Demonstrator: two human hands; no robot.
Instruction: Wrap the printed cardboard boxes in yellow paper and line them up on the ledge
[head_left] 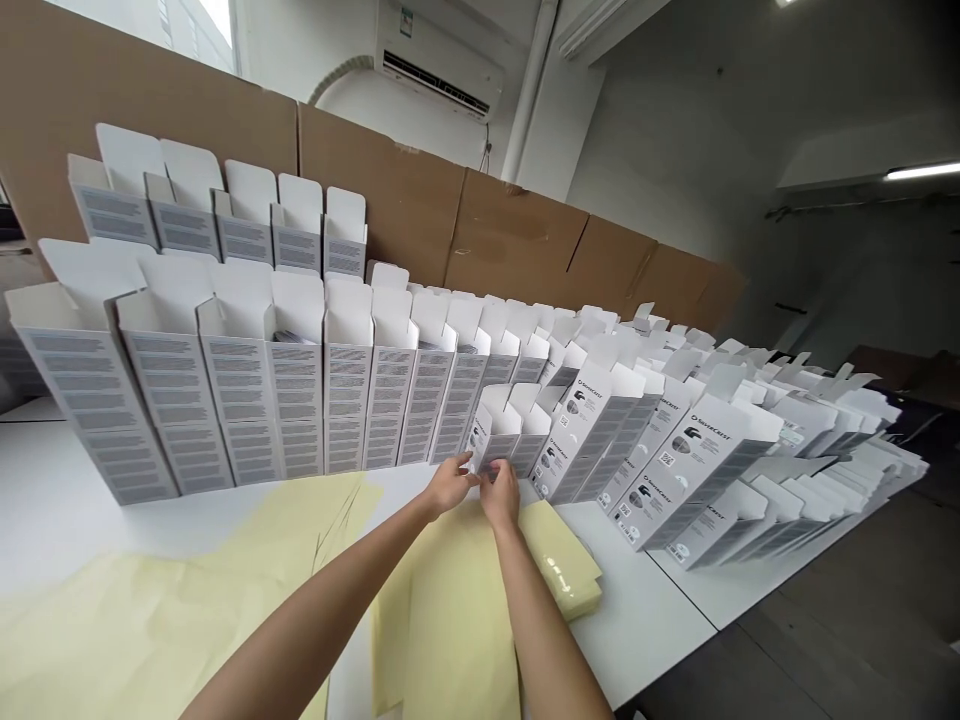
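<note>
An open-topped grey and white printed carton [497,428] stands upright at the front of a row, lower than the taller cartons behind it. My left hand [450,486] is closed at its lower left corner, fingers against the printed side. Close beside it, my right hand [500,493] has its fingers curled at the bottom of the carton's front face. Both hands partly hide the carton's base. A similar low carton [531,425] stands directly to the right. Beneath my wrists lies a pale yellow paper sheet [457,610].
Rows of upright open cartons [240,400] line the white table [637,620], some stacked at the right. A folded yellow stack [561,560] lies right of my right forearm, crumpled yellow paper [172,620] at left. Behind stands a cardboard barrier [517,235].
</note>
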